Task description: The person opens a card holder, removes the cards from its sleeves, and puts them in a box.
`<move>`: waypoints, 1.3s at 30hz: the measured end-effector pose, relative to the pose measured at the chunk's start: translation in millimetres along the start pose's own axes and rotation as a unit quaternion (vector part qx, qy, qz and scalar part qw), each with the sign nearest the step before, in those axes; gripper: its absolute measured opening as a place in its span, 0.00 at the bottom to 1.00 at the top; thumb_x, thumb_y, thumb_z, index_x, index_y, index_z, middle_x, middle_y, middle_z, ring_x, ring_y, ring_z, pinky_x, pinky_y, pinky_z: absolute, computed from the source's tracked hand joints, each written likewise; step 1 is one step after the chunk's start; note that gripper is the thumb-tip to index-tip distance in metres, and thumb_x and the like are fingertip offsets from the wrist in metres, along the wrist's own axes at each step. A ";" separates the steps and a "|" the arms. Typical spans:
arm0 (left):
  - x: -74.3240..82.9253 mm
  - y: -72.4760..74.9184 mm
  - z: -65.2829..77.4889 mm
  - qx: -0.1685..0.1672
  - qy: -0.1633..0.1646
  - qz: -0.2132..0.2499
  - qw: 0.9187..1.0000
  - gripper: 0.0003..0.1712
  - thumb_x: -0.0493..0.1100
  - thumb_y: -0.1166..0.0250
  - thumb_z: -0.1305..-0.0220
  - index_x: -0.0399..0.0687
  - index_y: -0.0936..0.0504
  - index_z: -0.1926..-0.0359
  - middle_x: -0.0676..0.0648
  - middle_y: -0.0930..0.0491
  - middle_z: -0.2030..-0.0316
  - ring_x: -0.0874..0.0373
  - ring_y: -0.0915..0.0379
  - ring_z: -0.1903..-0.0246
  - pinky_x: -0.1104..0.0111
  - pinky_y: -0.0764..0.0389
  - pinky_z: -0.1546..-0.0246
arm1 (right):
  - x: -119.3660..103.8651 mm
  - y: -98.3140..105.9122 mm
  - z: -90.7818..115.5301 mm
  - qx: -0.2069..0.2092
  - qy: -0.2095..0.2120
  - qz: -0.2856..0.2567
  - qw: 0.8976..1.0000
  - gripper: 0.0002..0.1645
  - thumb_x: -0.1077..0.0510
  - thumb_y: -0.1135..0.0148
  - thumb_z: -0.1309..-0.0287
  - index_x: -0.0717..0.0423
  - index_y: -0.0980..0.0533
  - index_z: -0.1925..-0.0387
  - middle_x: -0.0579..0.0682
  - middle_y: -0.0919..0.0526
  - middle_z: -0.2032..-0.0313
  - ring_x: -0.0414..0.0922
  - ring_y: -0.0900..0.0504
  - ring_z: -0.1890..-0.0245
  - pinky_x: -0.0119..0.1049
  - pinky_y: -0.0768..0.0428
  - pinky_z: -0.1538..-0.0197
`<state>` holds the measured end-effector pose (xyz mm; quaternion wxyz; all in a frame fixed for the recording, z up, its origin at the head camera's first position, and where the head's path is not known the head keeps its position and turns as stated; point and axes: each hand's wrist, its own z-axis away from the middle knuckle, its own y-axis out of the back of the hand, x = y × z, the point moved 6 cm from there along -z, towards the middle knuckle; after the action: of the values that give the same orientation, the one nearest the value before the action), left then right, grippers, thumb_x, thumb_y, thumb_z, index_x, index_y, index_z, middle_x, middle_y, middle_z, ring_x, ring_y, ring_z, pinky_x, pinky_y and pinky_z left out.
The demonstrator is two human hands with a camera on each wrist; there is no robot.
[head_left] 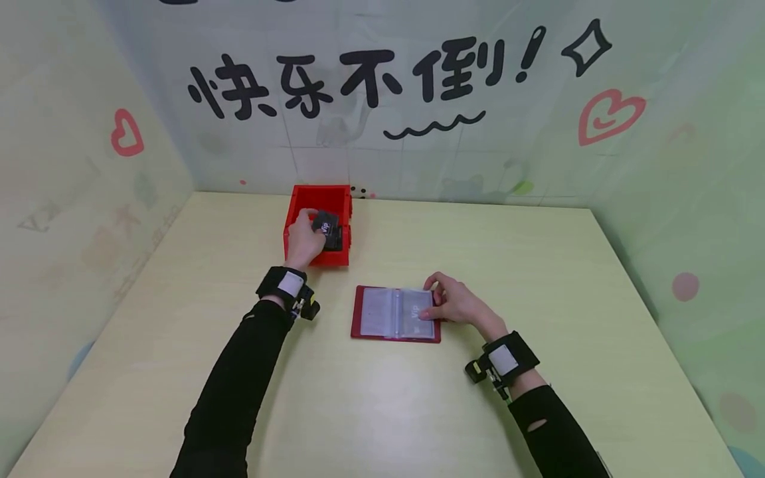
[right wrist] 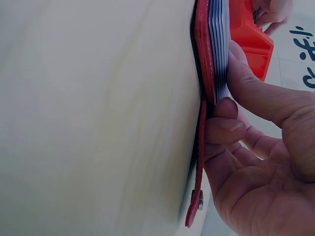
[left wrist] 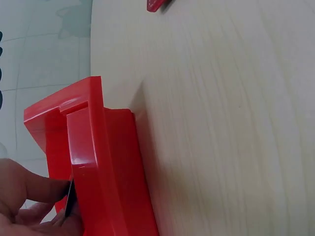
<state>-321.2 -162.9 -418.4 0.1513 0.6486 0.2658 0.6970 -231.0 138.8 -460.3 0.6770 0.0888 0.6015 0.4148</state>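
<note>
A person in black sleeves (head_left: 224,392) works with both hands at a pale wood-grain table (head_left: 382,411). At the far edge, left of centre, the left hand (head_left: 303,239) reaches into an open red plastic bin (head_left: 329,259), grasping a thin black rectangular card marked "VIP" (head_left: 326,224) between thumb and fingers (the left wrist view catches it nearly edge-on). The card is inside the bin's rim, tilted above another dark flat piece (head_left: 336,244).

Nearer and to the right, a dark red card holder with stitched edges (head_left: 356,318) lies open on the table, its clear plastic sleeves (head_left: 378,320) facing up. The right hand (head_left: 459,302) grips its right side, thumb on the top sleeve and fingers bent at the edge, beside pale "VIP" lettering on the right-hand page. A narrow red strap with a metal snap (right wrist: 200,147) extends past the fingers. Behind, a pale printed backdrop (head_left: 358,162) carries large black Chinese characters (head_left: 366,73).
</note>
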 end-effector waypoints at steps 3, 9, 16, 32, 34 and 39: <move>1.0 -4.2 -3.9 -0.005 -0.007 -0.035 0.999 0.24 0.32 0.45 0.31 0.34 0.30 0.35 0.31 0.26 0.37 0.37 0.29 0.43 0.48 0.25 0.36 | 0.4 0.1 0.1 0.001 0.001 -0.002 1.000 0.28 0.60 0.25 0.45 0.59 0.31 0.48 0.52 0.33 0.68 0.47 0.29 0.64 0.34 0.29 0.65; 0.1 -8.4 -9.1 -0.006 -0.003 -0.084 0.996 0.20 0.32 0.45 0.34 0.30 0.22 0.42 0.30 0.22 0.41 0.37 0.24 0.46 0.48 0.22 0.41 | -0.1 0.3 0.0 -0.002 0.003 -0.003 1.000 0.28 0.60 0.25 0.45 0.60 0.31 0.48 0.51 0.33 0.68 0.47 0.29 0.64 0.34 0.29 0.65; -6.4 -11.1 -11.4 -0.003 0.036 -0.111 0.993 0.19 0.37 0.39 0.33 0.35 0.21 0.43 0.33 0.20 0.44 0.38 0.23 0.52 0.47 0.19 0.46 | -0.8 -0.5 0.1 -0.003 0.000 0.004 1.000 0.28 0.59 0.25 0.45 0.59 0.31 0.48 0.51 0.33 0.68 0.47 0.29 0.64 0.34 0.30 0.64; 3.9 -27.5 1.1 -0.053 0.032 -0.213 0.975 0.14 0.39 0.40 0.34 0.35 0.22 0.52 0.35 0.21 0.56 0.43 0.28 0.56 0.51 0.20 0.50 | -0.1 0.0 -0.9 -0.002 0.003 0.000 1.000 0.29 0.59 0.25 0.46 0.59 0.31 0.48 0.51 0.33 0.69 0.46 0.29 0.64 0.35 0.31 0.64; 4.1 -28.3 2.0 -0.060 0.039 -0.222 0.972 0.14 0.40 0.40 0.34 0.36 0.23 0.51 0.36 0.22 0.56 0.43 0.29 0.55 0.51 0.20 0.50 | 0.3 -0.4 -1.6 -0.003 0.005 -0.004 1.000 0.29 0.60 0.25 0.46 0.60 0.31 0.48 0.51 0.33 0.69 0.46 0.30 0.65 0.35 0.31 0.65; 3.5 -29.8 2.2 -0.069 0.054 -0.237 0.967 0.16 0.41 0.41 0.33 0.35 0.23 0.49 0.35 0.22 0.54 0.42 0.31 0.50 0.49 0.19 0.48 | -0.2 -0.1 -0.7 -0.003 0.005 -0.008 1.000 0.29 0.60 0.25 0.46 0.60 0.31 0.49 0.51 0.33 0.69 0.46 0.30 0.65 0.35 0.31 0.65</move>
<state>-323.5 -136.3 -432.4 0.3426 0.5163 0.3709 0.6917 -231.5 138.4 -460.5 0.6773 0.0801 0.6044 0.4117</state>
